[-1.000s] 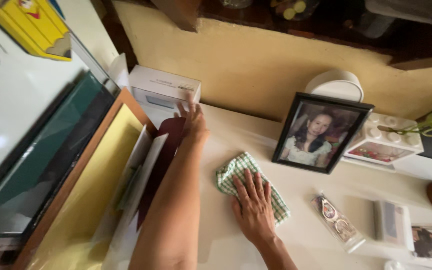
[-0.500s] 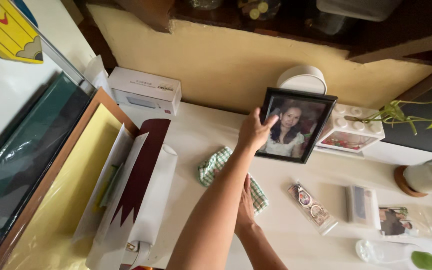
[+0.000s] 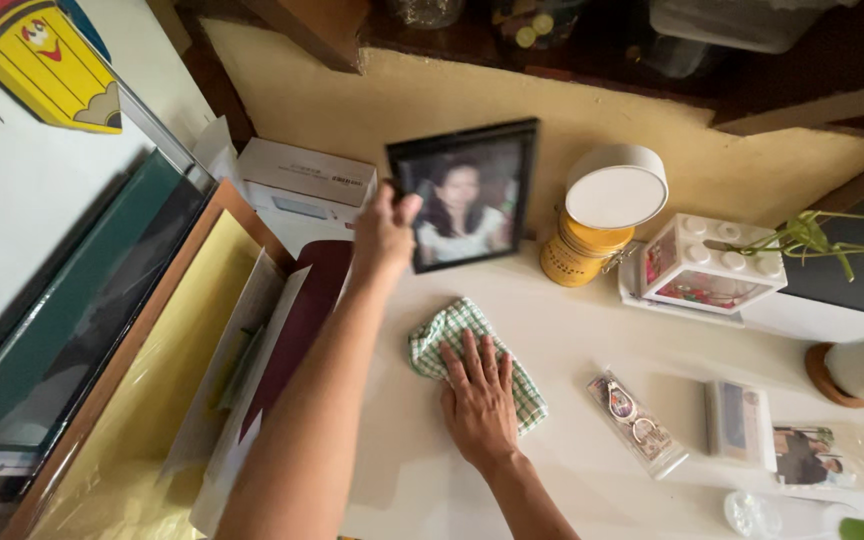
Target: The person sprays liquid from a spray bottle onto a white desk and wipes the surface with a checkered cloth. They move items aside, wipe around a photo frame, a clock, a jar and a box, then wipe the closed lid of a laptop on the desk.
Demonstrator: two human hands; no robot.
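Your left hand grips the left edge of the frame, black, rectangular, glossy, tilted upright at the desk's back edge near the wall. Your right hand lies flat, fingers spread, on the cloth, green checked, soft, crumpled, mid-desk. Open desk front of frame; tin just right, box just left
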